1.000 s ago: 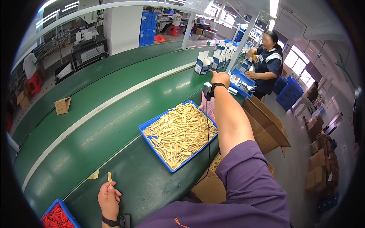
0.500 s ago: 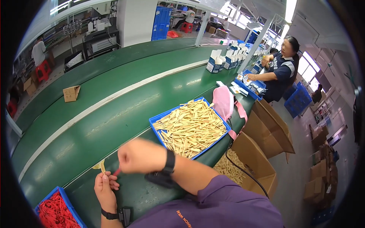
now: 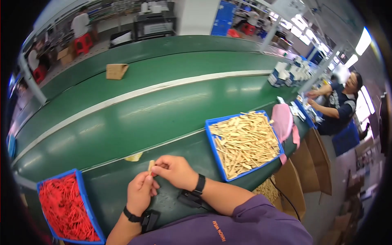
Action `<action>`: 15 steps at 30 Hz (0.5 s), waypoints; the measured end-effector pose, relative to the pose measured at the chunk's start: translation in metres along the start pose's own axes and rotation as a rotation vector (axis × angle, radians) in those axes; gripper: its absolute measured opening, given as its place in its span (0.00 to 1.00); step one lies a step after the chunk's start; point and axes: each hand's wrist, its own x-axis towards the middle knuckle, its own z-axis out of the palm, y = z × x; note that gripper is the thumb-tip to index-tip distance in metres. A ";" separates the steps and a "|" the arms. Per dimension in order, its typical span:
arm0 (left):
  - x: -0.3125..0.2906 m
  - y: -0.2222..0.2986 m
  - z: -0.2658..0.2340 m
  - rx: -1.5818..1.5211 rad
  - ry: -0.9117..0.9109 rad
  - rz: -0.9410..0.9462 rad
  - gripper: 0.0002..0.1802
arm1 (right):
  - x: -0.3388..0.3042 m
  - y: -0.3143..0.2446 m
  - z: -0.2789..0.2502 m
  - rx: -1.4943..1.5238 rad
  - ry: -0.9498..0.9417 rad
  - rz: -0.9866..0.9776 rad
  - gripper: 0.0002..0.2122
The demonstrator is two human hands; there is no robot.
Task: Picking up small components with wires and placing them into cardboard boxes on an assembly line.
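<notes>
In front of me my left hand (image 3: 140, 193) is closed on a small pale-yellow stick (image 3: 151, 165), whose flat end sticks up between the fingers. My right hand (image 3: 174, 169) meets it from the right, thumb and fingers pinched at the same spot. A bit of a red piece (image 3: 153, 174) shows under the right fingertips; the fingers hide most of it. To the left, a blue tray (image 3: 83, 196) is heaped with thin red sticks (image 3: 65, 204). Pale-yellow flat-ended sticks (image 3: 247, 143) fill another blue tray (image 3: 216, 157) on the right.
A yellowish scrap (image 3: 134, 157) lies beside the belt's edge strip. On the green conveyor (image 3: 163, 110) sits a brown folded carton (image 3: 116, 71). A pink bag (image 3: 281, 118) adjoins the right tray, above an open cardboard box (image 3: 292, 183). A co-worker (image 3: 339, 102) handles items at far right.
My right hand, blurred and raised before, has come down against my left hand. The view has swung left, showing more of the red sticks' tray. The yellowish scrap now lies apart from my hands.
</notes>
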 end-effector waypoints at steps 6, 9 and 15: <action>0.008 -0.008 0.003 -0.025 0.000 0.003 0.13 | 0.005 0.000 -0.007 0.091 -0.003 0.065 0.06; 0.006 -0.007 0.004 -0.010 0.008 0.015 0.13 | 0.002 -0.003 -0.007 0.112 -0.006 0.085 0.06; 0.006 -0.007 0.005 -0.005 0.028 0.015 0.13 | 0.004 0.004 -0.004 0.255 -0.040 0.082 0.06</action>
